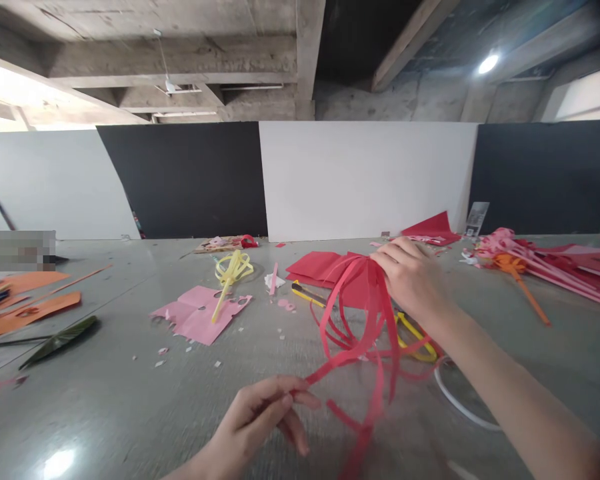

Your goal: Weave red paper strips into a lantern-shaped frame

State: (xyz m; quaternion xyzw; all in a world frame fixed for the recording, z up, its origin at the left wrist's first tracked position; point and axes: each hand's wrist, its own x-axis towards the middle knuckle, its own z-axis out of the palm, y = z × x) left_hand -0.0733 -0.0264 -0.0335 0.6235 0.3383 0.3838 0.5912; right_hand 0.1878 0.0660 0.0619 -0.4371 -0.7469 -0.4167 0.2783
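My right hand (413,277) is closed around the gathered top of a bunch of red paper strips (367,313), raised above the table. Several strips curve round in loops, and others dangle loose toward the front. Lower and to the left, my left hand (273,410) pinches the end of one red strip between thumb and fingers. Behind the bunch lie red paper sheets (313,267). A yellow and black cutter knife (307,294) rests beside them, and yellow-handled scissors (417,339) sit partly hidden under the strips.
Left of centre, a yellow paper-loop flower (234,268) lies across cut pink paper (200,320). Orange paper (35,315) and a green paper leaf (63,343) are at left. Pink paper flowers (505,243) and an orange one (513,263) lie at right, near a white ring (460,403).
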